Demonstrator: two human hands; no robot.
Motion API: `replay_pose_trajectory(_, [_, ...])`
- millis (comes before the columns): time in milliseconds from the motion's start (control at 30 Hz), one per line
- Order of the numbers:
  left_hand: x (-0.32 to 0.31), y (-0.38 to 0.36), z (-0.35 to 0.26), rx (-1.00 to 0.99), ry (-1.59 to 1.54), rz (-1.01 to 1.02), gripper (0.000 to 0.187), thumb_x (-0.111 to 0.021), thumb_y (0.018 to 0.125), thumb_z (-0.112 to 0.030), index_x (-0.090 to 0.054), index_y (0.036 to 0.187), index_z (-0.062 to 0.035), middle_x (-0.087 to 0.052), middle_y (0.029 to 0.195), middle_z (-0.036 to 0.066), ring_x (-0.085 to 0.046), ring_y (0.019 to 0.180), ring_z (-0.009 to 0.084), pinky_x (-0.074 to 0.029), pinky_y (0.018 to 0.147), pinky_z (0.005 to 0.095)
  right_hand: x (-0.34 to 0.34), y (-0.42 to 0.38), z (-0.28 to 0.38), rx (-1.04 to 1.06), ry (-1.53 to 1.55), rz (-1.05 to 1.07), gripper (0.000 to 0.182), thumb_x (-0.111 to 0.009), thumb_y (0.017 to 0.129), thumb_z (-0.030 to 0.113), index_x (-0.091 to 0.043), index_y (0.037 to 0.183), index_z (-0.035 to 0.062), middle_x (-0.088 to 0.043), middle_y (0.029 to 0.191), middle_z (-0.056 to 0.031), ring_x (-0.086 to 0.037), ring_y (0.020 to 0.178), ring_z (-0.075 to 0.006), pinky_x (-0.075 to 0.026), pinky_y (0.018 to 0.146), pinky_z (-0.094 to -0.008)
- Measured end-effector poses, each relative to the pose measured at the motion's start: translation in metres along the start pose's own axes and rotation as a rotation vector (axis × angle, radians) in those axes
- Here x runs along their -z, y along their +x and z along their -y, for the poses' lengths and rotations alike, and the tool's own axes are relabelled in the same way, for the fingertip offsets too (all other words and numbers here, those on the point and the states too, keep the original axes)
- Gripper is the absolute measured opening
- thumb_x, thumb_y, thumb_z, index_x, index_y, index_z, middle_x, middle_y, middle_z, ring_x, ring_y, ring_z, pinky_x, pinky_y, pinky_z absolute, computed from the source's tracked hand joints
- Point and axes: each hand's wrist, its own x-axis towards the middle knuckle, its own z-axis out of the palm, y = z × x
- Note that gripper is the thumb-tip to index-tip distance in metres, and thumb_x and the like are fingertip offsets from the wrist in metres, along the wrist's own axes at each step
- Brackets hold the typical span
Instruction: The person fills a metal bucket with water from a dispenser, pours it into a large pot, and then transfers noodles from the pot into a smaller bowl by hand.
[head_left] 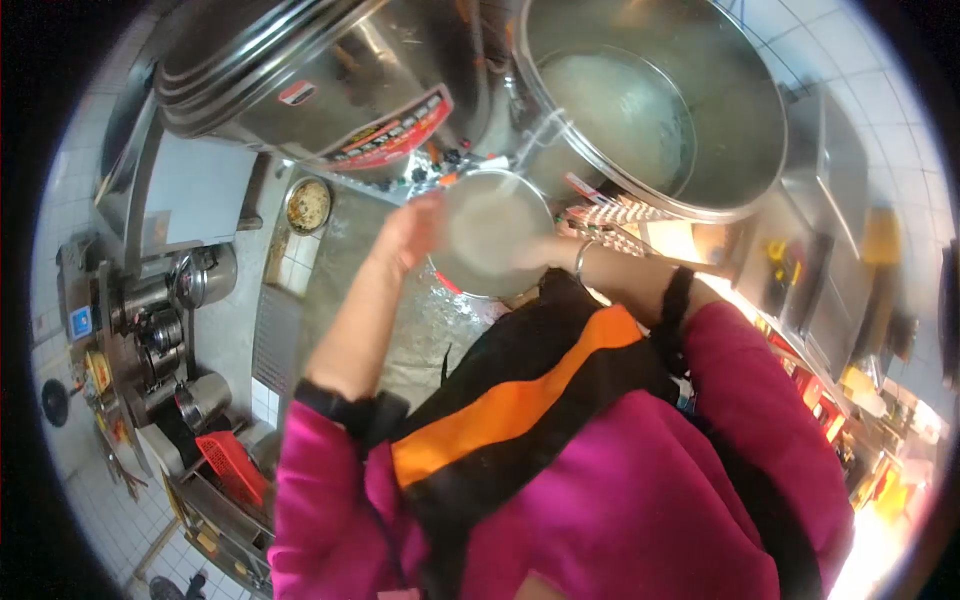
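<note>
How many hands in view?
2. The left hand is at the left side of the round metal container; the right hand, blurred, is at its right side. Blur obscures the fingers; no other hand shows.

Smooth, glossy metal vat (pixel 745 120); the blurred pot (pixel 488 171) looks metal too. Matt cloth sleeve (pixel 775 390), red plastic basket (pixel 232 468), smooth glossy tiles (pixel 815 40).

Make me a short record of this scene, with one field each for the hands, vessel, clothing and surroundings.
Left hand: blurred, at the left rim of a round metal pot
Right hand: blurred, at the pot's right side; grip unclear
Pot contents: pale, too blurred to identify
Clothing: magenta sleeves, black apron with orange band
Surroundings: large open steel pot, red plastic basket
</note>
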Motion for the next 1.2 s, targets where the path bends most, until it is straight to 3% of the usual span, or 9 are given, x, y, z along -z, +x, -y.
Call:
replay_pose_trajectory(167, [-0.027, 0.007, -0.030, -0.014, 0.078, 0.068, 0.045, -0.048, 0.076, -0.020, -0.036, 0.116, -0.0045, -0.042, 0.114, 0.008, -0.043, 0.100, 0.0202, -0.038, 0.079, 0.0352, 0.117, -0.115, 0.028, 0.114, 0.516, 0.013, 0.024, -0.050, 0.073, 0.011, -0.054, 0.093, -0.0010, -0.058, 0.086, -0.0077, -0.054, 0.076, -0.0118, -0.044, 0.066, -0.0240])
replay_pose_trajectory(400, [-0.078, 0.064, -0.035, -0.185, 0.324, 0.008, 0.043, -0.052, 0.072, -0.010, -0.040, 0.112, -0.0033, -0.049, 0.107, 0.009, -0.047, 0.097, 0.0170, -0.039, 0.077, 0.0293, 0.228, -0.182, -0.048, 0.010, 0.850, -0.467, 0.032, -0.048, 0.080, 0.017, -0.046, 0.107, -0.0006, -0.055, 0.096, -0.0065, -0.052, 0.087, -0.0136, -0.043, 0.074, -0.0255])
replay_pose_trajectory(500, [-0.105, 0.102, -0.032, -0.924, 0.206, -0.145, 0.031, -0.045, 0.069, 0.004, -0.049, 0.099, -0.0043, -0.051, 0.101, 0.010, -0.047, 0.097, 0.0201, -0.038, 0.081, 0.0314, 0.245, -0.178, -0.100, -0.274, 0.751, -0.528, 0.036, -0.048, 0.079, 0.024, -0.046, 0.110, 0.0044, -0.052, 0.101, -0.0055, -0.050, 0.087, -0.0142, -0.042, 0.072, -0.0263])
replay_pose_trajectory(533, [-0.120, 0.091, -0.050, -0.915, 0.216, -0.143, 0.031, -0.045, 0.069, 0.004, -0.049, 0.099, -0.0043, -0.051, 0.101, 0.010, -0.047, 0.097, 0.0201, -0.038, 0.081, 0.0314, 0.244, -0.175, -0.118, -0.506, 0.621, -0.542, 0.039, -0.049, 0.078, 0.029, -0.046, 0.111, 0.0074, -0.051, 0.103, -0.0048, -0.049, 0.086, -0.0142, -0.042, 0.070, -0.0269])
replay_pose_trajectory(633, [-0.158, 0.072, -0.108, -1.344, 0.891, -0.062, 0.018, -0.049, 0.068, -0.001, -0.056, 0.085, -0.0047, -0.057, 0.085, 0.011, -0.054, 0.083, 0.0243, -0.039, 0.078, 0.0287, 0.252, -0.161, -0.178, -0.742, 0.466, -0.385, 0.046, -0.054, 0.073, 0.035, -0.046, 0.111, 0.0113, -0.050, 0.103, -0.0034, -0.046, 0.082, -0.0143, -0.039, 0.067, -0.0281])
replay_pose_trajectory(733, [-0.159, 0.104, -0.126, -1.156, 1.488, 0.147, 0.015, -0.049, 0.073, -0.006, -0.057, 0.086, -0.0060, -0.058, 0.083, 0.011, -0.056, 0.080, 0.0235, -0.037, 0.085, 0.0362, 0.248, -0.125, -0.247, -0.742, 0.355, -0.308, 0.049, -0.058, 0.069, 0.032, -0.045, 0.111, 0.0100, -0.051, 0.102, -0.0039, -0.043, 0.079, -0.0151, -0.038, 0.064, -0.0289])
replay_pose_trajectory(867, [-0.152, 0.132, -0.126, -1.016, 1.911, 0.123, 0.009, -0.053, 0.068, -0.017, -0.059, 0.070, -0.0099, -0.057, 0.063, 0.008, -0.054, 0.059, 0.0218, -0.040, 0.076, 0.0354, 0.200, -0.051, -0.284, -0.188, 0.094, -0.297, 0.051, -0.061, 0.066, 0.027, -0.044, 0.110, 0.0103, -0.046, 0.111, -0.0115, -0.044, 0.099, -0.0242, -0.037, 0.083, -0.0346])
replay_pose_trajectory(967, [-0.168, 0.136, -0.116, -0.851, 1.905, -0.138, 0.010, -0.056, 0.067, -0.019, -0.058, 0.067, -0.0087, -0.057, 0.061, 0.006, -0.054, 0.056, 0.0210, -0.041, 0.073, 0.0331, 0.190, -0.004, -0.272, -0.207, -0.003, -0.167, 0.062, -0.058, 0.067, 0.033, -0.034, 0.120, 0.0105, -0.033, 0.123, -0.0154, -0.030, 0.114, -0.0304, -0.029, 0.092, -0.0400])
replay_pose_trajectory(1200, [-0.166, 0.133, -0.116, -0.956, 1.740, -0.212, 0.012, -0.062, 0.060, -0.012, -0.058, 0.071, -0.0089, -0.058, 0.064, 0.005, -0.055, 0.057, 0.0193, -0.043, 0.066, 0.0328, 0.189, 0.052, -0.428, -0.761, 0.063, -0.715, 0.042, -0.055, 0.070, 0.027, -0.048, 0.106, 0.0078, -0.045, 0.110, -0.0161, -0.040, 0.104, -0.0307, -0.033, 0.088, -0.0381])
